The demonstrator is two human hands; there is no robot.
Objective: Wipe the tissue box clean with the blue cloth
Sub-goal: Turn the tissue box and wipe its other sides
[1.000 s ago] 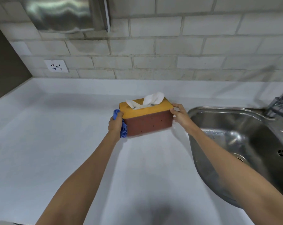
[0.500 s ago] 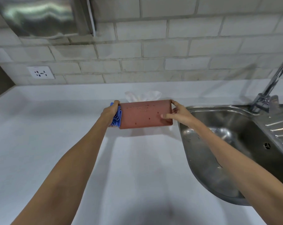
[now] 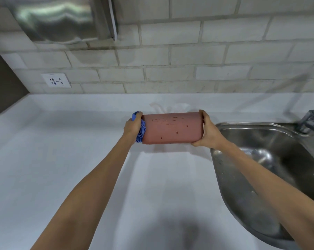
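Note:
The reddish-brown tissue box is held up above the white counter, tipped so a broad speckled side faces me. A bit of white tissue shows blurred behind its top edge. My left hand presses the bunched blue cloth against the box's left end. My right hand grips the right end, thumb on top and fingers underneath. The yellow lid is hidden.
A steel sink lies to the right with a tap at its far corner. The white counter spreads left and below. A wall socket and a steel dispenser are on the brick wall.
The box has been tipped from upright, yellow lid showing, to its side facing me, and lifted. My right hand shifted to clasp the right end. The cloth stays at the left end.

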